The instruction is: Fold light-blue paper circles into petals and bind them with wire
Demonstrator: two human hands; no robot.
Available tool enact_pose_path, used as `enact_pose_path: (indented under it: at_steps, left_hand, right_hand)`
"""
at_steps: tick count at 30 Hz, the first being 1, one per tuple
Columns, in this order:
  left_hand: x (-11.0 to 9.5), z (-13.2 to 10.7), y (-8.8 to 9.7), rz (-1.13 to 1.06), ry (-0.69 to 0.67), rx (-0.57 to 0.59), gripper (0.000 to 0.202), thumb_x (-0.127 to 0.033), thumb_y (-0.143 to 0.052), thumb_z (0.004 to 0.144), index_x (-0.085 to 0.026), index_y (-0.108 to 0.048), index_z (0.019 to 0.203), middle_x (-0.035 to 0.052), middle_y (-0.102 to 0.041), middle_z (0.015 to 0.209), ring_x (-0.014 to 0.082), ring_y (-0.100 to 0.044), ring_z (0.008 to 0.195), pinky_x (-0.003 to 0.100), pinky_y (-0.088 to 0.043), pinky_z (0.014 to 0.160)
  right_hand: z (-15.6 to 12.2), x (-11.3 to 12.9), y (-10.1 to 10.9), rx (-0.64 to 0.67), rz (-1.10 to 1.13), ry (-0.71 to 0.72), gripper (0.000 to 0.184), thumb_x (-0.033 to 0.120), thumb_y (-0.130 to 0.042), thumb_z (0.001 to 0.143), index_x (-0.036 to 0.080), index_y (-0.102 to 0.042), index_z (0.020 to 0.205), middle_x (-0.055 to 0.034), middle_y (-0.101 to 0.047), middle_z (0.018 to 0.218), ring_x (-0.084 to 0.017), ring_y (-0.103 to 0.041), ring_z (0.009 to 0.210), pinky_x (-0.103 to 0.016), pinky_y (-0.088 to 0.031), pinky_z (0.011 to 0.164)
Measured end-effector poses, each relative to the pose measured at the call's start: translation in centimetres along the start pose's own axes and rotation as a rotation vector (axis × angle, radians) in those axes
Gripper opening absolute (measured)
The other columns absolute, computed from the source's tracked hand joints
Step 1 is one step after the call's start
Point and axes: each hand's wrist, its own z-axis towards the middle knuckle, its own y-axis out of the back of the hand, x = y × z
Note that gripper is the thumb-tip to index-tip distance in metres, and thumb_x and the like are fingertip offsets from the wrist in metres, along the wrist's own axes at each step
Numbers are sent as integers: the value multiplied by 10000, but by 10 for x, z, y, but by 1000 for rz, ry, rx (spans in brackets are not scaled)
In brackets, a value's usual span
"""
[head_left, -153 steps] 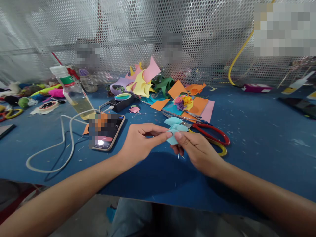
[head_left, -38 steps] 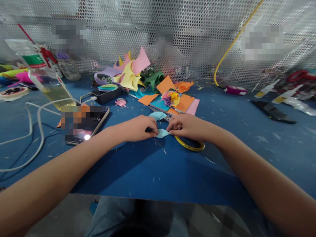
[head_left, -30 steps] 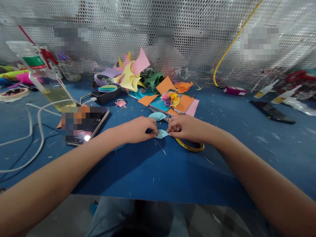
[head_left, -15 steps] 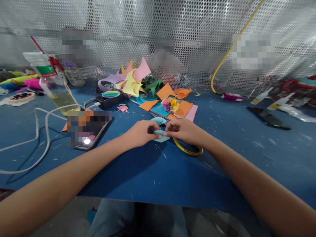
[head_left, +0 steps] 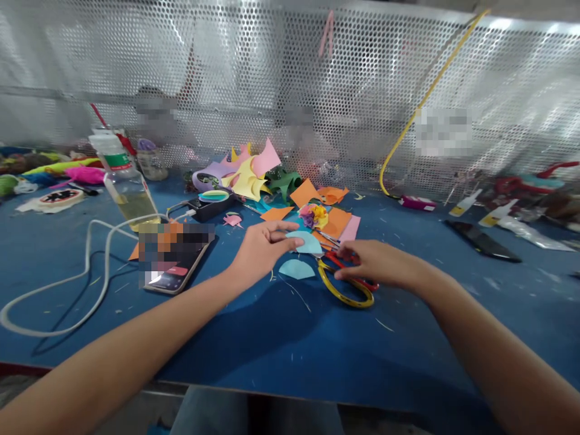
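Note:
My left hand [head_left: 265, 244] pinches a light blue paper piece [head_left: 309, 243] with a rounded edge between thumb and fingers. Just below it a second light blue paper piece [head_left: 296, 269], shaped like a fan, lies flat on the table. To the right are scissors [head_left: 347, 297] with one yellow and one red handle, their blades pointing up and left, partly hidden by the paper. My right hand [head_left: 378, 263] is over the red handle, thumb and fingers apart around it; no firm grip shows.
Behind the hands lie a colourful paper flower [head_left: 313, 215], orange sheets [head_left: 333, 223] and curled paper scraps [head_left: 247, 178]. A phone [head_left: 179, 266], a white cable [head_left: 106, 290] and a bottle [head_left: 131, 193] stand left. A black phone-like slab [head_left: 483, 240] lies right, before a perforated metal screen [head_left: 353, 90].
My hands have drawn apart. My right hand has let go of the light blue paper and moved right to the scissors. One paper piece now lies on the table; the view has tilted up.

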Motion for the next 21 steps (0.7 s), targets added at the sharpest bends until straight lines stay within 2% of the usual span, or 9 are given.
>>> enact_pose_path:
  at_steps: [2, 4, 8, 10, 14, 19, 21]
  left_hand:
    - [-2, -2, -2, -65, 5, 17, 241, -224, -718, 635, -131, -634, 841, -9, -628, 575, 89, -557, 543, 222, -438, 546]
    - [-2, -4, -4, -111, -3, 22, 186, -225, -728, 619, -133, -624, 743, -10, -622, 595, 77, -549, 540, 213, -440, 543]
    - [0, -5, -4, -149, -41, 30, 166, -251, -729, 622, -146, -604, 653, -39, -557, 560, 48, -491, 501, 187, -422, 506]
    - [0, -5, -3, -168, -46, 38, 183, -274, -710, 650, -149, -579, 627, -44, -534, 544, 49, -498, 500, 182, -433, 500]
    - [-3, -7, -2, -165, -40, 57, 234, -331, -656, 711, -157, -523, 628, -30, -548, 521, 91, -585, 517, 180, -446, 432]
    - [-5, -10, -2, -161, -85, 108, 275, -360, -613, 754, -165, -486, 608, -20, -593, 494, 90, -584, 431, 172, -440, 374]
    - [-6, -11, -2, -169, -83, 120, 280, -362, -626, 743, -163, -492, 598, -14, -612, 509, 93, -599, 445, 169, -449, 383]
  right_hand:
    - [-2, -5, -9, -7, -30, -11, 315, 424, -662, 661, 165, -598, 829, -94, -644, 847, -242, -583, 744, -320, -407, 625]
    - [-3, -7, -19, -37, -38, -20, 302, 417, -605, 722, 153, -592, 867, -117, -637, 894, -251, -580, 783, -324, -405, 646]
    - [-5, -4, -31, -74, -6, -33, 274, 432, -523, 780, 164, -568, 813, -98, -635, 815, -225, -571, 704, -313, -391, 616]
    - [-8, -2, -33, -107, 33, -42, 263, 424, -488, 798, 168, -544, 814, -104, -635, 835, -224, -573, 709, -313, -388, 621]
    - [-14, 0, -36, -162, 160, -55, 251, 417, -471, 799, 177, -515, 860, -106, -638, 877, -225, -589, 726, -314, -403, 620]
    - [-11, -3, -41, -262, 401, -57, 391, 490, -506, 757, 189, -485, 1005, -118, -619, 978, -254, -589, 832, -377, -426, 717]
    - [-6, -2, -44, -303, 537, -31, 438, 522, -541, 719, 204, -448, 1005, -95, -611, 963, -229, -590, 833, -354, -444, 719]
